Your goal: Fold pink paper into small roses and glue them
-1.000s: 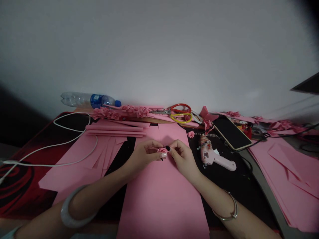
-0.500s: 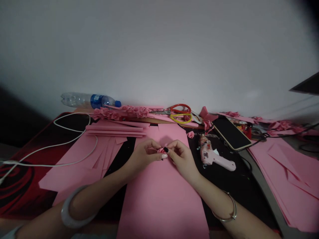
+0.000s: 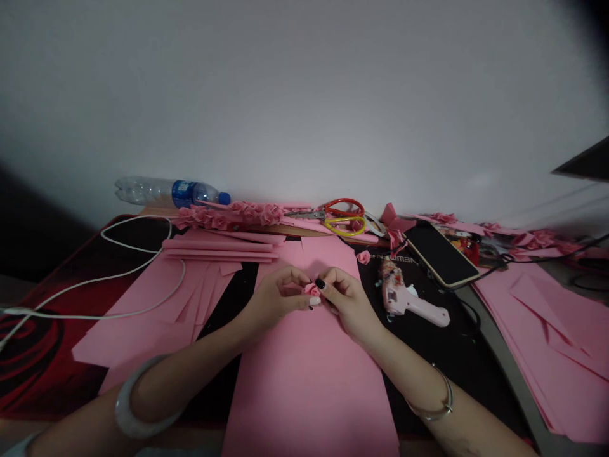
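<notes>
A small pink paper rose (image 3: pixel 311 289) is held between both hands, above the long pink paper sheet (image 3: pixel 309 387) at the centre. From the left, my left hand (image 3: pixel 278 295) pinches it with thumb and fingers. My right hand (image 3: pixel 345 298) grips its right side, the dark-nailed thumb lying on top. The fingertips partly cover the rose. Another small pink rose (image 3: pixel 363 257) lies on the black mat just beyond my right hand.
Right of my right hand lies a pink glue gun (image 3: pixel 419 304), with a phone (image 3: pixel 442 254) behind it. Scissors (image 3: pixel 345 217), paper roses (image 3: pixel 257 212) and a bottle (image 3: pixel 174 192) line the wall. Paper rolls (image 3: pixel 219 251) and a white cable (image 3: pixel 118 314) are left; paper sheets (image 3: pixel 542 343) are right.
My right thumb has shifted slightly up on the rose, and more of the rose's folded top shows between the hands. Both hands still hold it in nearly the same place.
</notes>
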Tool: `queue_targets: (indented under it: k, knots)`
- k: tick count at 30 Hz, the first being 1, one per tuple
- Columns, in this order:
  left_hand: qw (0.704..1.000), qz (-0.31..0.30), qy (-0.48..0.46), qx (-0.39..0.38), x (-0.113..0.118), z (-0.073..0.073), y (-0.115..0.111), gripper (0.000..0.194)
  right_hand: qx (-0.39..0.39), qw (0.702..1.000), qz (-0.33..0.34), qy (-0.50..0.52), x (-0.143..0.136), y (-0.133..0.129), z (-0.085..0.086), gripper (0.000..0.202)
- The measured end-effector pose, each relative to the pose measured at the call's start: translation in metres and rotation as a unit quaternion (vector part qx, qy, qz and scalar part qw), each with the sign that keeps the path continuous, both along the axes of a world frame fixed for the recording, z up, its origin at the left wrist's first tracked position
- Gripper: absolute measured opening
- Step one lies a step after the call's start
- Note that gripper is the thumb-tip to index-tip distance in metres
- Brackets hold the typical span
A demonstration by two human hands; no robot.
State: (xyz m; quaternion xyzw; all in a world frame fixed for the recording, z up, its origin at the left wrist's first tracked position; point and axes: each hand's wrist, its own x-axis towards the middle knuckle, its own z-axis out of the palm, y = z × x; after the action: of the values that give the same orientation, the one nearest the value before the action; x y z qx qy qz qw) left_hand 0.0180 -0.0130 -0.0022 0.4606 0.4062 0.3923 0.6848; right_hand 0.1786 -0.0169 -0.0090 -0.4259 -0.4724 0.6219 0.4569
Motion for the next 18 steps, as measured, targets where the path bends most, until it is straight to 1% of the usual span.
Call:
queue_targets:
  k: [4, 12, 18]
  knots:
    - [1.0, 0.005, 0.008, 0.001, -0.0001, 0.001, 0.0008, 0.023, -0.008, 1.0, -0.002, 0.014, 0.0005, 0.0007, -0.0003, 0.033]
    - [1.0, 0.003, 0.008, 0.001, -0.0005, -0.0004, 0.0016, 0.023, -0.017, 0.998, 0.02, 0.054, 0.0035, 0.0028, -0.0016, 0.029]
    - [1.0, -0.012, -0.011, 0.01, -0.0005, -0.0021, 0.0015, 0.021, -0.028, 0.996, 0.062, 0.053, 0.0076, 0.0055, 0.0002, 0.033]
